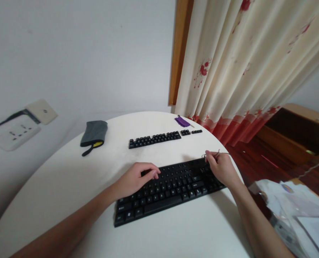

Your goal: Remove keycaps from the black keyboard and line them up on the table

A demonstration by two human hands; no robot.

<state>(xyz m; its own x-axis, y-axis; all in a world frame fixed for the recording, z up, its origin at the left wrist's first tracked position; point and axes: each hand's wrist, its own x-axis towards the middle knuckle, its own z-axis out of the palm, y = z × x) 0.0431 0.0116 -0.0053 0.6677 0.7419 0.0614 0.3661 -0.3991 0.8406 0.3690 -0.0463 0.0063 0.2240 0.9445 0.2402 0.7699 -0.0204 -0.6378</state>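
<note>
A black keyboard point(163, 204) lies at a slant on the white round table point(172, 233). My left hand point(134, 179) is over its left half, fingers loosely bent and thumb apart from the palm, with nothing visible in it. At the keyboard's upper right, my right hand point(221, 166) is closed in a pinch on a thin wire tool point(217, 153), probably a wire keycap puller; its small loop shows past the fingertips. Behind the keyboard, loose black keycaps point(155, 139) are laid out in rows, with two smaller groups to their right.
A grey pouch point(95, 130) with a dark strap lies at the table's back left. Near the back right edge is a purple cloth item point(182, 122). A wall socket point(17, 132), a flowered curtain point(229, 64) and a pile of white bags and papers point(290, 204) surround the table.
</note>
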